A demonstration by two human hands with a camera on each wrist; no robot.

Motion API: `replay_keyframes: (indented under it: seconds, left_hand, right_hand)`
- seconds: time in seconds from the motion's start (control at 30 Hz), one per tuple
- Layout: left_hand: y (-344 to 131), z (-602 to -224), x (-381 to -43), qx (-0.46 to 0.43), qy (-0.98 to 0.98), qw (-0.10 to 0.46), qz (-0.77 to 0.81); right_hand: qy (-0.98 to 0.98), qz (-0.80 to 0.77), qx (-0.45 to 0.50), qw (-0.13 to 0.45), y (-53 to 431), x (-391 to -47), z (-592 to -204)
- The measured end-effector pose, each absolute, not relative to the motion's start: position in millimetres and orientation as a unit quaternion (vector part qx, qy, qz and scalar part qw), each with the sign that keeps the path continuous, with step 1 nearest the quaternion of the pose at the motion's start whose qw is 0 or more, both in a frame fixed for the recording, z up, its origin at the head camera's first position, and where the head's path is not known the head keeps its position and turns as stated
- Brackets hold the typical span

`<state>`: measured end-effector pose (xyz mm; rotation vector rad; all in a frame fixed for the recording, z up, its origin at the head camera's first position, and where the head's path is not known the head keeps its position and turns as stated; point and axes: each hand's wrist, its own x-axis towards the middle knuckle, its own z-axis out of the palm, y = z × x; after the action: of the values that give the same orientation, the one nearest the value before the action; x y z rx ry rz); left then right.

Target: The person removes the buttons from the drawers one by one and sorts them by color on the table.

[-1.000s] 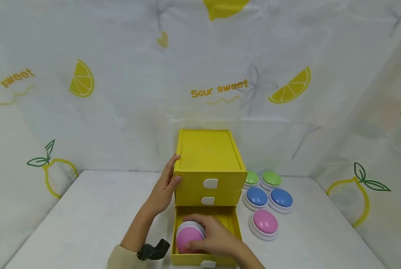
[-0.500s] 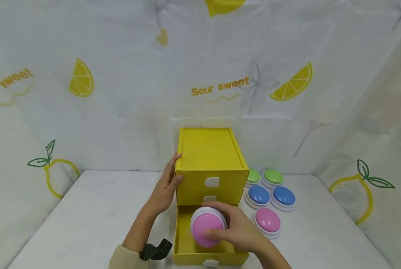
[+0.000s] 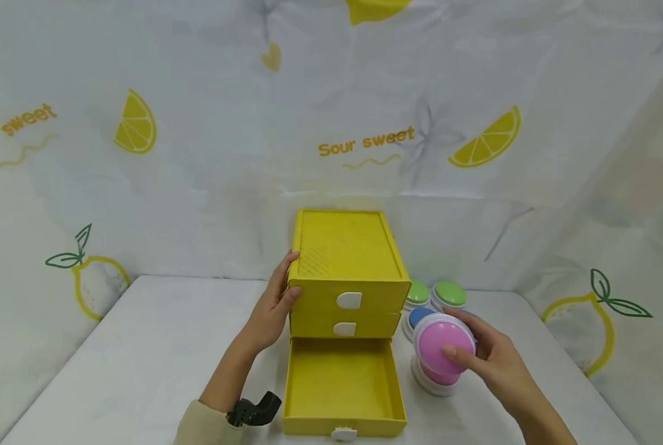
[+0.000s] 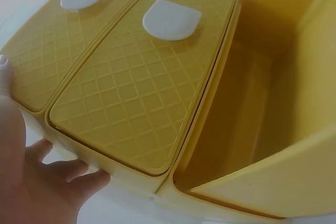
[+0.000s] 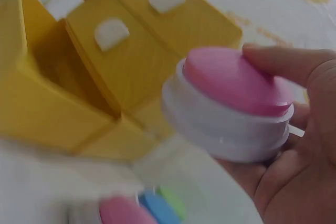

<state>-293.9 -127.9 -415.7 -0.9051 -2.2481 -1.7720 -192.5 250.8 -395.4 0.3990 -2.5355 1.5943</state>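
Note:
My right hand pinches a pink push button with a white round base, thumb on the pink dome and fingers behind the base. The button is tilted with its dome facing me, overlapping a second pink button on the table. My left hand holds the left side of a yellow drawer cabinet, thumb at the front edge and fingers along the side wall. The cabinet's bottom drawer is pulled out with nothing in it; the upper two drawers are closed.
Behind the held button are a blue button and another mostly hidden blue one. Two green buttons stand farther back, beside the cabinet. A white lemon-print sheet hangs behind the white table.
My right hand has lifted the pink button out of the bottom drawer and carried it right, over the table beside the cabinet. The left hand has stayed on the cabinet.

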Motion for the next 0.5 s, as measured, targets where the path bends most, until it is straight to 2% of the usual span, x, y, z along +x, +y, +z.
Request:
replay_keyframes:
  seconds: [0.17, 0.5]
  left_hand:
    - [-127.0, -414.1, -294.1, -0.299, -0.747, 0.066, -0.590]
    - [-128.4, -412.9, -290.7, -0.278, -0.758, 0.058, -0.588]
  right_hand:
    - [-0.852, 0.514, 0.077, 0.058, 290.2, -201.4, -410.4]
    - [-0.849, 0.522, -0.071, -0.035, 343.2, -214.6, -447.3]
